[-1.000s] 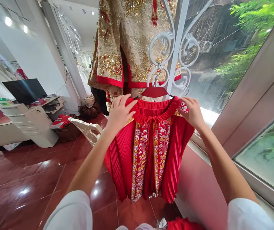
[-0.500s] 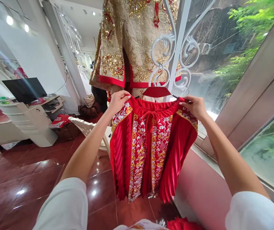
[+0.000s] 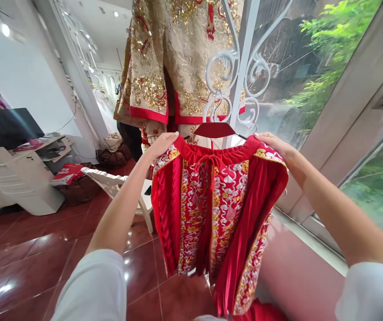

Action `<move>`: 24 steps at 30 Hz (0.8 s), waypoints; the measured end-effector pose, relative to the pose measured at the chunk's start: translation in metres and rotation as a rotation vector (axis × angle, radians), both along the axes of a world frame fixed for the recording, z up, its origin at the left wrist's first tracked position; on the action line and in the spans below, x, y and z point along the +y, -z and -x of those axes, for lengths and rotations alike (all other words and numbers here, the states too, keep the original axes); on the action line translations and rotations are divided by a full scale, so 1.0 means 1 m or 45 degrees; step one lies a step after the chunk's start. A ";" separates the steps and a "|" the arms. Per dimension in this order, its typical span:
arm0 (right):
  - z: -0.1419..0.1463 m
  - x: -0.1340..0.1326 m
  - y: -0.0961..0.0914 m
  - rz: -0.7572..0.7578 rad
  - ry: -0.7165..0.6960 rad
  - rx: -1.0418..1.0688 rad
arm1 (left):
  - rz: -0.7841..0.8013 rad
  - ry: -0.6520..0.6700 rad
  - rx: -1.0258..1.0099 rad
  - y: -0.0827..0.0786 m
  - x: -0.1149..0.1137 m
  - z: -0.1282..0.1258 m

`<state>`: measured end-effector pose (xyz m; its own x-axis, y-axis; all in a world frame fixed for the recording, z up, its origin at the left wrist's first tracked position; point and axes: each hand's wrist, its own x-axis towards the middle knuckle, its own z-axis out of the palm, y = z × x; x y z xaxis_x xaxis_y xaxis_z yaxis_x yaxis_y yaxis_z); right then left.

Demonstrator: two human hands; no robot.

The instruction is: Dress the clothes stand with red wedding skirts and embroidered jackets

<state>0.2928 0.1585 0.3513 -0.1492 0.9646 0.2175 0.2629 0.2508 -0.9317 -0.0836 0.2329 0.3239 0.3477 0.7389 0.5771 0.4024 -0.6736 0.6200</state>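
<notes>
A red embroidered skirt [image 3: 204,205] with pleats, gold and silver bands and a tied drawstring waist hangs in front of me. Its waist is on a dark red hanger [image 3: 214,129], whose metal hook reaches up to a white scrollwork rack [image 3: 226,67]. My left hand [image 3: 162,145] grips the waistband's left corner, fingers closed over the cloth. At the right corner, my right hand [image 3: 274,143] holds the waistband, its fingers partly hidden behind the fabric. Behind the hanger hangs a cream and gold jacket [image 3: 184,80] with red trim.
A white chair [image 3: 106,178] stands left of the skirt, a phone [image 3: 148,191] on its seat. Farther left are a white desk [image 3: 14,178] with a monitor [image 3: 9,128]. A glass door's frame [image 3: 338,102] rises at the right. Red fabric [image 3: 261,310] lies low near me.
My right hand has moved outward to the right, and the skirt's right side has swung out, showing another embroidered band. The view has turned slightly right.
</notes>
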 end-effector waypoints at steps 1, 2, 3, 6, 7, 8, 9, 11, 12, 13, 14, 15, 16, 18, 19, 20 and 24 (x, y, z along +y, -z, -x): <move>0.001 -0.004 -0.001 -0.037 0.020 -0.053 | -0.136 -0.095 0.076 0.004 -0.006 -0.001; 0.001 -0.008 -0.003 -0.104 0.053 -0.119 | -0.269 -0.199 0.132 0.008 -0.013 -0.001; 0.001 -0.013 -0.003 -0.204 0.105 -0.193 | -0.381 -0.302 0.167 0.012 -0.018 -0.002; 0.001 -0.027 0.002 -0.574 0.345 -0.484 | -0.505 -0.528 0.219 0.020 -0.031 -0.005; 0.001 -0.031 0.006 -0.669 0.429 -0.600 | -0.497 -0.576 0.236 0.023 -0.033 -0.006; 0.001 -0.034 0.012 -0.731 0.509 -0.706 | -0.487 -0.615 0.246 0.025 -0.034 -0.007; 0.001 -0.035 0.019 -0.769 0.584 -0.787 | -0.488 -0.657 0.237 0.028 -0.034 -0.009; 0.000 -0.036 0.031 -0.796 0.692 -0.833 | -0.527 -0.747 0.155 0.035 -0.033 -0.016; 0.000 -0.035 0.035 -0.793 0.699 -0.799 | -0.553 -0.795 0.085 0.039 -0.032 -0.022; 0.000 -0.034 0.037 -0.775 0.665 -0.732 | -0.573 -0.841 0.004 0.044 -0.031 -0.028; -0.001 -0.032 0.038 -0.732 0.594 -0.644 | -0.584 -0.885 -0.080 0.047 -0.030 -0.034; -0.002 -0.031 0.037 -0.658 0.505 -0.541 | -0.582 -0.920 -0.155 0.051 -0.030 -0.040; -0.004 -0.029 0.035 -0.553 0.424 -0.432 | -0.566 -0.941 -0.212 0.053 -0.031 -0.046; -0.007 -0.027 0.030 -0.296 0.345 -0.235 | -0.510 -0.936 -0.257 0.055 -0.033 -0.053; -0.008 -0.027 0.029 -0.179 0.334 -0.162 | -0.488 -0.918 -0.249 0.055 -0.036 -0.055; -0.008 -0.027 0.028 -0.091 0.330 -0.110 | -0.480 -0.901 -0.231 0.056 -0.040 -0.056; -0.003 -0.030 0.034 -0.185 0.381 -0.153 | -0.580 -0.866 -0.209 0.070 -0.069 -0.059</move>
